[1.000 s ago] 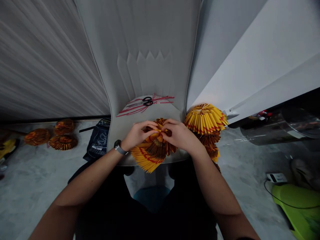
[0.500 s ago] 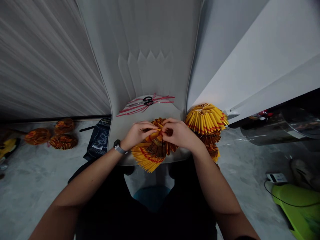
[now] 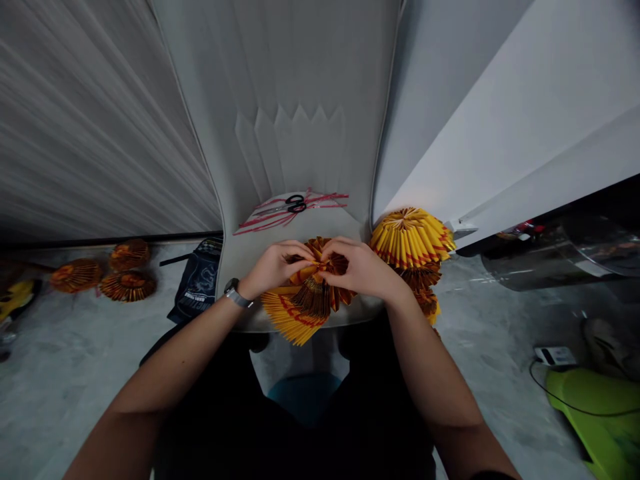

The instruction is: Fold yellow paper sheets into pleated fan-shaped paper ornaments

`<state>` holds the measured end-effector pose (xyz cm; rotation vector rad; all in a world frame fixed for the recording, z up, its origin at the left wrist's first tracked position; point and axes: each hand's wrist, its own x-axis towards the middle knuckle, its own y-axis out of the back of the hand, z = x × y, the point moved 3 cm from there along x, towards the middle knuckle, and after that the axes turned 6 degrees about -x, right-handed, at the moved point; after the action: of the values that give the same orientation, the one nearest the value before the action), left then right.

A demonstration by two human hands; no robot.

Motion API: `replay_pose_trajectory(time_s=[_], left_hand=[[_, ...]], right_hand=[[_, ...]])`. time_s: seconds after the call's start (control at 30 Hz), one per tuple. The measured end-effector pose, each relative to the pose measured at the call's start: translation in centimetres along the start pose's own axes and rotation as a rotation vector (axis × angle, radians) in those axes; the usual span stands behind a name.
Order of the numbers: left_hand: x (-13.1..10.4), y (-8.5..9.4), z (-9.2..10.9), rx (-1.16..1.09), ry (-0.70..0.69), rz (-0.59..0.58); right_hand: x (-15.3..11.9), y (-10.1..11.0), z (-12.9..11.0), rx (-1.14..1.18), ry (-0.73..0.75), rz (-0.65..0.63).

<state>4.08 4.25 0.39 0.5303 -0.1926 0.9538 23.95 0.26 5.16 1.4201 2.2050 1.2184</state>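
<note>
Pleated paper [image 3: 316,298] at front of chair seat [image 3: 243,253], grip of left hand [image 3: 270,270] and right hand [image 3: 369,272] clamped at its centre; fine pinch-work, apparently calling for steady, light pressure.

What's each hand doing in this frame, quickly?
Left hand: fingers pinched on the folded paper piece, near its center.
Right hand: thumb and fingers closing on the same piece; whether they grip it can't be told.
</note>
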Motion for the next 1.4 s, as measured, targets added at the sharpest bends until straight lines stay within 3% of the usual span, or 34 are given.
replay_pose_trajectory(time_s=[0.07,0.23,0.37,0.5,0.63,0.8,0.87,1.0,1.17,1.4], left_hand=[[-0.1,0.1,0.0,-0.003,0.004,-0.001],[-0.5,0.1,0.4,0.019,-0.028,-0.045],[-0.4,0.0,0.9,0.055,-0.083,-0.058],[0.1,-0.2,1.2,0.126,-0.135,-0.054],[0.4,-0.3,1.0,0.126,-0.152,-0.068],[0.6,-0.1,0.5,0.140,-0.157,-0.044],[0.6,0.1,0.3,0.155,-0.122,-0.011],[0.8,0.5,0.3,0.159,-0.067,-0.012],[1.4,0.9,0.5,0.122,-0.074,-0.121],[1.8,1.0,0.3,0.058,-0.057,-0.106]], right_hand=[[-0.1,0.4,0.2,0.041,-0.003,0.010],[-0.4,1.3,0.9,0.088,-0.135,0.204],[-0.3,0.6,0.9,0.128,-0.184,0.050],[-0.1,-0.3,1.0,0.201,-0.190,0.012],[0.0,-0.5,1.4,0.262,-0.164,0.024],[-1.3,1.6,2.4,0.168,-0.124,0.148],[-1.9,2.1,2.4,0.128,-0.063,0.109],[-2.4,1.3,2.6,0.060,-0.019,0.033],[-1.9,-0.1,3.2,0.066,0.011,0.089],[-0.4,-1.1,4.3,0.248,0.022,0.171]])
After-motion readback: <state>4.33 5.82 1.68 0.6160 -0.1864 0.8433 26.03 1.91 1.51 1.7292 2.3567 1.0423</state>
